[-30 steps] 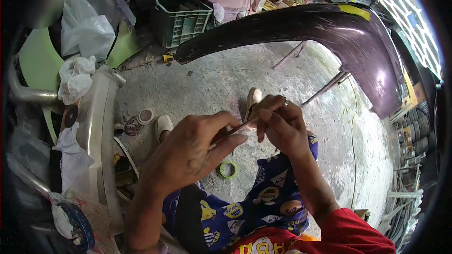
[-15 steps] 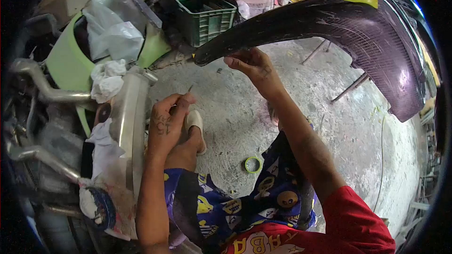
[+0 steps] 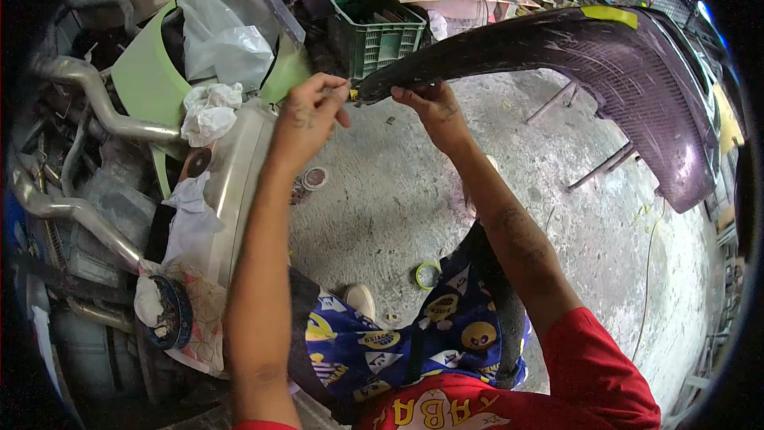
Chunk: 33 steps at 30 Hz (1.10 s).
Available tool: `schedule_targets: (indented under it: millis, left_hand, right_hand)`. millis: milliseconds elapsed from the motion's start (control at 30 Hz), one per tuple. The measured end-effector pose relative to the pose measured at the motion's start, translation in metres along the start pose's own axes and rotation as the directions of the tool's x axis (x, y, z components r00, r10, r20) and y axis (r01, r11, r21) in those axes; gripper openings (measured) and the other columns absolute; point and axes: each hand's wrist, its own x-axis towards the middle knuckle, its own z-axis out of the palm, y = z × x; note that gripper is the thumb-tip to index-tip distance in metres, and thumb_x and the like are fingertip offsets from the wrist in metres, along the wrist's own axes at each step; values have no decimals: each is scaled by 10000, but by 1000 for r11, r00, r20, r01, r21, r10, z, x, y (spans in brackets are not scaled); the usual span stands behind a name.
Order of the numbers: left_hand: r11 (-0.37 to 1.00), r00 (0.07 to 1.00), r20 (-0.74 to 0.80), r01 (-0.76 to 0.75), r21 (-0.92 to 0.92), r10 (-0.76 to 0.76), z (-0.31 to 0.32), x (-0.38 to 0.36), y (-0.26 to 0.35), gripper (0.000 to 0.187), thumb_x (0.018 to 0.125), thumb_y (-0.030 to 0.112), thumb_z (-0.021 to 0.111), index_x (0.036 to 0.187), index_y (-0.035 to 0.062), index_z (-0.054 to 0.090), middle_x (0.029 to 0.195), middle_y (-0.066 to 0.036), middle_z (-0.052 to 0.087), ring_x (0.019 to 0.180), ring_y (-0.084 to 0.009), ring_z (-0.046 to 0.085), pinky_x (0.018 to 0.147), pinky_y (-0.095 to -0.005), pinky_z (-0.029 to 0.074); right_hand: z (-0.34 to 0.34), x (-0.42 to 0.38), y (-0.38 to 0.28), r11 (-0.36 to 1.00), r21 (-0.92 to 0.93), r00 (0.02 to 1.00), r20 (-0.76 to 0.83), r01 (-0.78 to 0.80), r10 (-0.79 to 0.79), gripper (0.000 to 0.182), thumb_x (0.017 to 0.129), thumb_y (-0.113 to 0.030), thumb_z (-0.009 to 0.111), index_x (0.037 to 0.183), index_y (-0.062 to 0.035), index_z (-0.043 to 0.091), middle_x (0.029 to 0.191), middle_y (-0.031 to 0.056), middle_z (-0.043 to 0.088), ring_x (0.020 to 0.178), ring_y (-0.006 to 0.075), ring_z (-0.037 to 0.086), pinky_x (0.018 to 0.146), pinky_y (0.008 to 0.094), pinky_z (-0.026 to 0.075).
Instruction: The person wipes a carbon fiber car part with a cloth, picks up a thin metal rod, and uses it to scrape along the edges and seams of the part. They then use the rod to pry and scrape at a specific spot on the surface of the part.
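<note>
Left hand (image 3: 312, 115): raised from low in front of the body to just beside the narrow end of the dark curved panel (image 3: 549, 44).
Right hand (image 3: 434, 111): no longer close to the left hand, as it was at first; its fingers are now at the underside of the panel's narrow end.
Thin piece: seen between both hands at first, then poking up from the left fingers; now too unclear to tell.
Left shoe (image 3: 360, 300): drawn back toward the patterned shorts (image 3: 446, 326).
Round tub (image 3: 315, 178): back in sight beside the left forearm.
</note>
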Motion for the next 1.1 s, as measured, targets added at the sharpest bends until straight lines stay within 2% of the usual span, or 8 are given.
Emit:
schedule_targets:
  millis: [200, 367, 567, 600, 667, 867, 933, 1100]
  left_hand:
    - [942, 934, -129, -335, -1, 332, 37, 32, -63, 298, 1000, 259, 629, 1204, 46, 680, 788, -54, 691, 601, -74, 536, 548, -232, 420]
    - [975, 987, -80, -153, -162, 142, 36, 38, -71, 268, 1004, 214, 624, 1212, 53, 677, 811, -60, 680, 648, -88, 600, 566, -242, 450]
    - [744, 994, 31, 102, -660, -109, 12, 48, -84, 342, 989, 172, 609, 1288, 6, 616, 908, -112, 701, 708, -159, 679, 627, -298, 544]
    - [741, 993, 35, 108, -662, -113, 9, 52, -94, 342, 989, 172, 609, 1288, 6, 616, 908, -112, 701, 708, -159, 679, 627, -298, 544]
    - [436, 995, 97, 95, -895, -18, 5, 61, -112, 371, 995, 104, 530, 1327, -57, 565, 993, -158, 714, 791, -193, 702, 707, -314, 576]
    - [494, 999, -39, -33, -869, -1, 6, 61, -101, 421, 983, 96, 431, 1344, -82, 558, 1229, -235, 655, 1021, -248, 699, 804, -301, 583]
    - [356, 996, 74, 50, -933, 56, 1, 59, -96, 401, 999, 95, 452, 1346, -78, 554, 1211, -226, 665, 983, -229, 703, 769, -285, 575]
    - [809, 998, 52, 54, -586, -29, 12, 50, -84, 252, 1007, 162, 593, 1195, -5, 588, 1059, -128, 730, 635, -154, 671, 489, -258, 479]
  right_hand:
    - [6, -1, 2, 996, 2, 995, -47, -86, 86, 243, 904, -150, 762, 1099, -50, 658, 1055, 52, 718, 1010, 172, 653, 956, 336, 472]
    - [8, -2, 14, 988, 30, 985, -81, -151, 153, 210, 938, -131, 716, 1115, -30, 671, 1069, 64, 722, 1043, 169, 660, 996, 365, 498]
    - [13, 2, 8, 992, 80, 992, -64, -100, 105, 193, 963, -95, 669, 1134, -6, 651, 1106, 92, 706, 1074, 198, 663, 1020, 414, 528]
    - [13, 2, 5, 992, 51, 991, -64, -112, 115, 202, 967, -82, 664, 1151, -7, 628, 1115, 95, 695, 1072, 208, 660, 990, 395, 545]
    - [14, 1, 1, 992, 43, 991, -56, -121, 123, 195, 967, -88, 666, 1139, -2, 634, 1105, 93, 698, 1058, 208, 666, 967, 398, 558]
    - [14, -3, -3, 989, -6, 986, -78, -149, 148, 211, 961, -118, 682, 1134, -3, 645, 1072, 97, 712, 997, 202, 684, 892, 397, 589]
    - [13, -3, -1, 987, -14, 985, -67, -160, 159, 219, 958, -126, 687, 1136, -6, 648, 1067, 96, 715, 982, 199, 687, 884, 393, 591]
    - [16, -3, -2, 976, -60, 970, -138, -208, 198, 216, 927, -82, 715, 1128, -28, 660, 1072, 86, 722, 961, 179, 683, 845, 363, 579]
